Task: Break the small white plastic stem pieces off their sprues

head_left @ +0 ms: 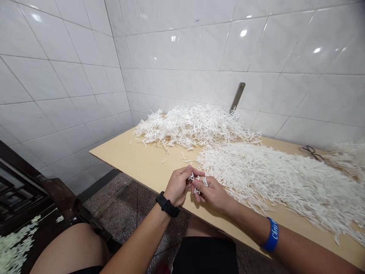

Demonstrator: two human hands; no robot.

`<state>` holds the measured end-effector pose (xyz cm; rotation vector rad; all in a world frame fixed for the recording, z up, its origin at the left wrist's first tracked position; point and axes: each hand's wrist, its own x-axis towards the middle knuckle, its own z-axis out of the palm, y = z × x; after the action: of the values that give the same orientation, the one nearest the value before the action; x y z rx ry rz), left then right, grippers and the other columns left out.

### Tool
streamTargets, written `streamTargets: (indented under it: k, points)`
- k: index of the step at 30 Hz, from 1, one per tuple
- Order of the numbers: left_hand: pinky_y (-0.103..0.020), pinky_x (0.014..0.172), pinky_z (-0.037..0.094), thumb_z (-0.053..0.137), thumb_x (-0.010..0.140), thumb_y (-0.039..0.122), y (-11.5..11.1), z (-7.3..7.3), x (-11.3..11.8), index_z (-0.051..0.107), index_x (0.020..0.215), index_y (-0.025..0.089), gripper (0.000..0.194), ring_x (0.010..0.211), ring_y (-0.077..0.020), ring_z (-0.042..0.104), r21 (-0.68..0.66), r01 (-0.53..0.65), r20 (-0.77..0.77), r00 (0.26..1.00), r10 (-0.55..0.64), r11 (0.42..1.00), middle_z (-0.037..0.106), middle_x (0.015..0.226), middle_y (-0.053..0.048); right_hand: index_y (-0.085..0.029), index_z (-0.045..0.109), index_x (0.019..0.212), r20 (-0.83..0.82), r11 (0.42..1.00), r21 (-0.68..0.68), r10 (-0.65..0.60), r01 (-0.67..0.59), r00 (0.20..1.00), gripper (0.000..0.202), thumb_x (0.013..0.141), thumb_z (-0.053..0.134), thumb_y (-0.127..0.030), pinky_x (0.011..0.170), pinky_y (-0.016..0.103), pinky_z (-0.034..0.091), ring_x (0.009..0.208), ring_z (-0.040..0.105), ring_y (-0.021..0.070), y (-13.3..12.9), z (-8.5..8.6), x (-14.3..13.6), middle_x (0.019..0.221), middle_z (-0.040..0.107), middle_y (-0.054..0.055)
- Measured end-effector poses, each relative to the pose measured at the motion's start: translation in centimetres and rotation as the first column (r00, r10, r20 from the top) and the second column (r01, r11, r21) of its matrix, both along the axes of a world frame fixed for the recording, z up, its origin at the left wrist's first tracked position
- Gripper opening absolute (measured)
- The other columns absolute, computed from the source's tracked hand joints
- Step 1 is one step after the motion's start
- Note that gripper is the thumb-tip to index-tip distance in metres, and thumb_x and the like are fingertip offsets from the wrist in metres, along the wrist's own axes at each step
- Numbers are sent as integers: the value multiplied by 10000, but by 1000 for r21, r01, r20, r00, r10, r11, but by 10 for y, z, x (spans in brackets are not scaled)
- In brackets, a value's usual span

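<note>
My left hand (180,184), with a black watch on its wrist, pinches a small white branched piece (192,176) over the table's front edge. Close against it, my right hand (209,192) has its fingers curled round several small white pieces (204,180). A blue wristband is on my right forearm. Beyond my hands a loose, tangled heap of white branched pieces (194,125) lies at the back of the table (119,152). To the right spreads a dense pile of short white pieces (270,171).
Black-handled scissors (310,151) lie at the back right by the tiled wall. A metal bracket (237,98) stands against the wall behind the heap. At the lower left, a dark wooden chair (61,198) has pale pieces (17,243) on its seat.
</note>
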<state>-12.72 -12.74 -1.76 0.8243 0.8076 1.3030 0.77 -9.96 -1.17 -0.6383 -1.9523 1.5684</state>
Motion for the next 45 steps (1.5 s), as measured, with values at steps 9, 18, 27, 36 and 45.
streamTargets:
  k: [9, 18, 27, 36, 45]
  points:
    - [-301, 320, 494, 429, 942, 347, 6, -4, 10, 531, 698, 131, 341, 406, -115, 564, -210, -20, 231, 970, 70, 978, 685, 962, -111, -180, 547, 521, -27, 998, 62, -28, 29, 999, 533, 915, 457, -527, 468, 250, 358, 407, 432, 104, 2, -4, 5, 411, 505, -4]
    - [-227, 628, 568, 417, 969, 213, -3, 6, 17, 528, 614, 120, 384, 727, -127, 674, -335, -28, 529, 821, 213, 942, 651, 756, -57, -174, 547, 543, -31, 997, 70, -20, 22, 999, 512, 940, 435, -478, 440, 246, 358, 382, 443, 99, 4, -10, 14, 413, 501, -10]
    - [-234, 740, 553, 466, 961, 244, 0, 32, -5, 625, 763, 120, 283, 758, -106, 677, -234, -310, 507, 769, 388, 921, 693, 841, -55, -159, 609, 670, -78, 972, 228, -41, 58, 996, 465, 936, 448, -505, 550, 274, 413, 539, 516, 127, -8, -2, 11, 582, 560, 25]
    - [-361, 982, 451, 517, 897, 164, 23, 25, -11, 685, 1064, 168, 237, 1114, -197, 613, 218, -261, -364, 872, 326, 940, 668, 1201, -104, -149, 629, 789, -123, 983, -71, -176, 168, 977, 417, 878, 536, -544, 538, 271, 324, 533, 406, 111, 0, -15, 5, 601, 504, -7]
    - [-289, 538, 484, 574, 855, 447, 20, 7, 4, 708, 859, 100, 371, 504, -151, 585, 115, 20, -357, 934, 23, 993, 625, 573, -41, -170, 533, 588, -101, 954, 0, -298, 299, 949, 474, 912, 481, -513, 519, 275, 294, 496, 375, 108, 1, -10, 2, 515, 437, -20]
